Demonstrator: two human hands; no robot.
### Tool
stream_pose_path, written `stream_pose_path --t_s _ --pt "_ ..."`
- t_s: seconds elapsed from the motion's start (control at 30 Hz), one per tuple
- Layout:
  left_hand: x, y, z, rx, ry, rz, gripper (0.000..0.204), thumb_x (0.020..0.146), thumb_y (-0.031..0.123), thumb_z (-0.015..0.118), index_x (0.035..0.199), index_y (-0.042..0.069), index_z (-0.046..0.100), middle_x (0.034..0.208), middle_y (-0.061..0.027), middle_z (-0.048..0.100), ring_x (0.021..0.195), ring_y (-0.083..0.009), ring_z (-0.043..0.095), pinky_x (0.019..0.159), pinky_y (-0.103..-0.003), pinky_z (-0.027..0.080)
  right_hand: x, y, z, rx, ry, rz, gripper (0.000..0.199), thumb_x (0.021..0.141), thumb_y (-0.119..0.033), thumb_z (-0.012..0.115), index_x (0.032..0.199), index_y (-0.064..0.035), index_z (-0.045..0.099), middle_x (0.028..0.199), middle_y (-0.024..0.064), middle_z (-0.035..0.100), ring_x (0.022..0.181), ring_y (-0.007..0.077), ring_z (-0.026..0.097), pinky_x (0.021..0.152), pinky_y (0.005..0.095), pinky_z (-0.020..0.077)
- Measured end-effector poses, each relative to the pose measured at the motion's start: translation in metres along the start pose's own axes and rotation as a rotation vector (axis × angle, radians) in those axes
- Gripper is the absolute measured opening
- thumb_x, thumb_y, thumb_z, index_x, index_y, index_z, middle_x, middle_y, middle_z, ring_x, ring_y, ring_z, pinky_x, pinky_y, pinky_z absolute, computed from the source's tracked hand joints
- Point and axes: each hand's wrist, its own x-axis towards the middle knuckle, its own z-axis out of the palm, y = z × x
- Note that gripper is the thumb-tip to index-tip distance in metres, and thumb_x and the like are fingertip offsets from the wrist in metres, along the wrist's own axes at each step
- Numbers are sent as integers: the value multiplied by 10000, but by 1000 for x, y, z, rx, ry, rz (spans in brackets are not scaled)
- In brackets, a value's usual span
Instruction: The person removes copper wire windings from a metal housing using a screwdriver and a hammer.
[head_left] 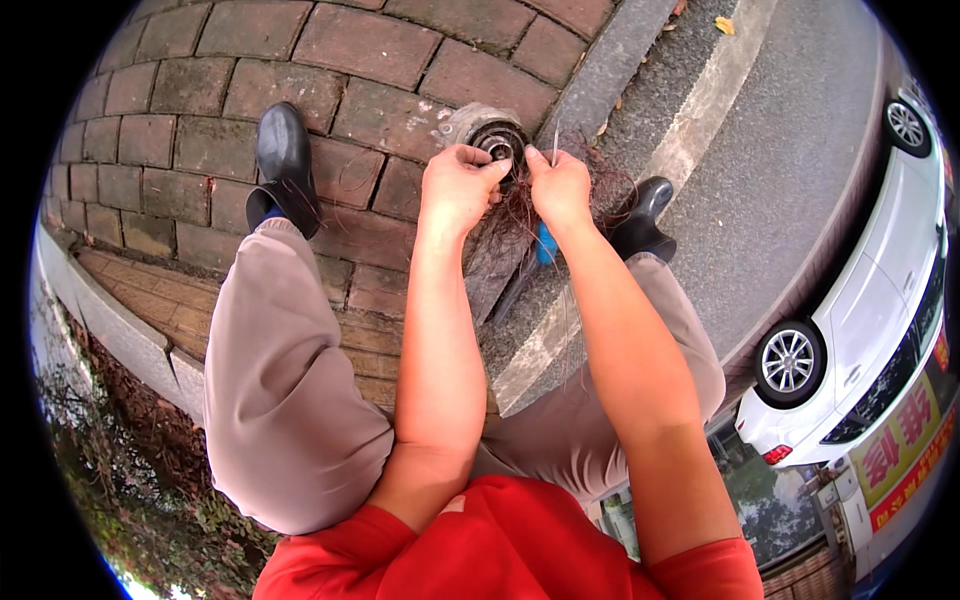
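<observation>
A round metal motor housing (478,122) sits on the bricks beside the kerb, with dark rings and a hollow centre. My left hand (460,188) is closed at its near rim, thumb and fingers pinched; what they grip is hidden. Tangled thin copper-coloured wire (516,208) hangs between my hands. On the right side of the housing, my right hand (560,188) is closed, with a thin metal rod (556,142) sticking up from it. Below this hand shows a blue handle (546,244); I cannot tell whether it joins the rod.
Brick paving (380,45) lies left of the stone kerb (610,70), and asphalt with a pale painted line (710,90) lies right. My dark boots (284,150) flank the work. A dark bar (512,290) lies near the kerb. A white car (870,290) stands far right.
</observation>
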Motion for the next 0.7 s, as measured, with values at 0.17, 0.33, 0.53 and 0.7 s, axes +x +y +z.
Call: stream_pose_path --t_s 0.17,0.33,0.53,0.7 --pt "6 -10 -12 334 3 3 214 837 152 724 818 -48 649 663 -86 625 570 -139 587 523 -312 461 8 -4 2 282 -103 267 349 893 -296 700 804 28 606 647 88 591 497 197 519 473 367 423" --pt "12 -8 -6 228 244 308 209 886 165 665 860 -43 661 867 -112 650 758 -187 611 675 -317 485 11 2 1 402 -140 408 416 877 -374 716 738 -29 530 613 67 512 444 178 445 398 336 372" --pt "29 -9 38 -552 137 588 240 1003 180 520 890 -18 591 876 -65 645 783 -132 588 745 -276 482 13 9 1 439 -261 477 443 852 -452 724 780 -66 518 634 38 491 483 166 438 423 331 372" --pt "9 15 48 -618 -42 643 276 1019 202 496 802 32 481 704 -43 552 633 -131 521 619 -294 458 16 9 7 509 -145 413 439 867 -380 726 682 -39 519 587 73 518 427 200 458 376 357 341"
